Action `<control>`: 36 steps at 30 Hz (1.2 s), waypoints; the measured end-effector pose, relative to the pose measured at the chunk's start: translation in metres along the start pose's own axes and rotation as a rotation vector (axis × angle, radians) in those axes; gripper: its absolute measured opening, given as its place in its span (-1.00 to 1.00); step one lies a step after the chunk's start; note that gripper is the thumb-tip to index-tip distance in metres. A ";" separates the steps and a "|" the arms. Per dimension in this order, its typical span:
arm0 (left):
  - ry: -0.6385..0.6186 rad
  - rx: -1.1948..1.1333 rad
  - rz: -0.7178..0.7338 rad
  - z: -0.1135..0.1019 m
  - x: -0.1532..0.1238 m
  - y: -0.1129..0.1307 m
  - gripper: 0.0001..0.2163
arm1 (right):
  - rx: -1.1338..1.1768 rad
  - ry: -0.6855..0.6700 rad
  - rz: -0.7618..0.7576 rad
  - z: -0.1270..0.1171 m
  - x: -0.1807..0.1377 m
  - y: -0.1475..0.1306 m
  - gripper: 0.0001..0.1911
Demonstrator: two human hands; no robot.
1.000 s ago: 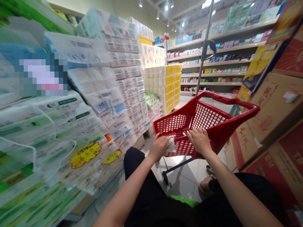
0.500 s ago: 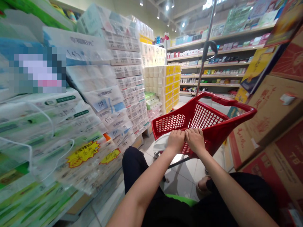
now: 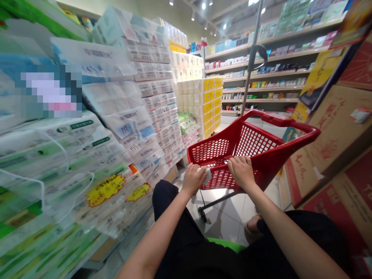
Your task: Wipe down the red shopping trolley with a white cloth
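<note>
A red plastic shopping basket on wheels [image 3: 261, 149] stands tilted in front of me in a shop aisle. My left hand [image 3: 194, 179] is closed on a small white cloth [image 3: 205, 173] and presses it against the near rim of the basket at its left corner. My right hand [image 3: 241, 170] grips the same near rim a little to the right, fingers curled over the edge. The basket's inside looks empty. My legs in dark clothing fill the bottom of the view.
Stacked packs of tissue and toilet paper [image 3: 122, 116] line the left side. Brown cardboard boxes [image 3: 334, 139] lean on the right. A metal pole [image 3: 251, 58] rises behind the basket. Shelves of goods [image 3: 261, 77] run across the back. Pale floor tiles [image 3: 223, 217] show under the basket.
My left hand slid from beside the right hand back to the left corner of the rim, cloth in it. The right hand kept its hold.
</note>
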State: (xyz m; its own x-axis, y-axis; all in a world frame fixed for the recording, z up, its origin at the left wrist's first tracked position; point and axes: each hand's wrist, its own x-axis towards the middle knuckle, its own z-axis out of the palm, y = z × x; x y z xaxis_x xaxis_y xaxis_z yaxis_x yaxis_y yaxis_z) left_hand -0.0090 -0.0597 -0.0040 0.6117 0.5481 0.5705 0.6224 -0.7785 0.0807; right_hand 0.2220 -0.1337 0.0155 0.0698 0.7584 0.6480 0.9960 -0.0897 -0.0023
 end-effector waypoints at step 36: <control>0.023 -0.048 0.036 -0.025 0.034 0.033 -0.59 | -0.060 -0.023 -0.034 0.002 -0.001 0.003 -0.71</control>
State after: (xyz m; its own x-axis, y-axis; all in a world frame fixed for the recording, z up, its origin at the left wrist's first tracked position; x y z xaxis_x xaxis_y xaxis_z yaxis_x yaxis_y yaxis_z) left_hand 0.0203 -0.0739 0.0384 0.6218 0.5127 0.5920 0.5755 -0.8118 0.0987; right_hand 0.2246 -0.1334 0.0132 0.0378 0.7764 0.6291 0.9927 -0.1013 0.0654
